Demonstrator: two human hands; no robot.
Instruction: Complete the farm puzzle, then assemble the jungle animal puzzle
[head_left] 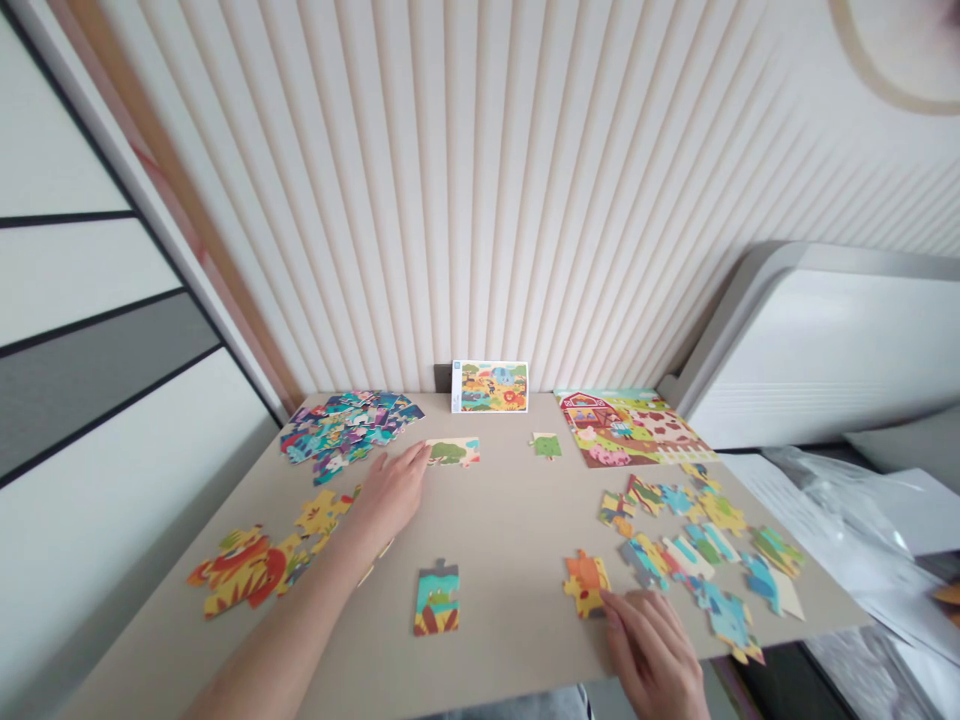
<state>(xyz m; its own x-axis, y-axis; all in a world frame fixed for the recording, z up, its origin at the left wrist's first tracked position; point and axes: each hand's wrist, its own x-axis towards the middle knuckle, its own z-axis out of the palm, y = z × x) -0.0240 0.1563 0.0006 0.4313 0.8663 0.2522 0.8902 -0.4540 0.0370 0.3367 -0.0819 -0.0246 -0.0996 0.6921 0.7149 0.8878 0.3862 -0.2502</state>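
Left fingers [414, 457] touch a tree piece [452, 453], right fingers [616, 606] an orange-yellow piece [584, 580].

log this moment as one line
left hand: touching tree piece | right hand: touching orange-yellow piece | picture card: upright | farm picture: flat, right

Reaches with a bare left forearm [307, 610] slantwise over the left part of the table [510, 520], from its near side toward its far half. Holds the left hand [388, 488] low there, back upward, with fingers close together and pointing toward the table's far edge and inward. Holds the right hand [656, 640] at the table's near edge, right of its middle, knuckles upward, with index finger [619, 607] pointing inward and other fingers bent beneath.
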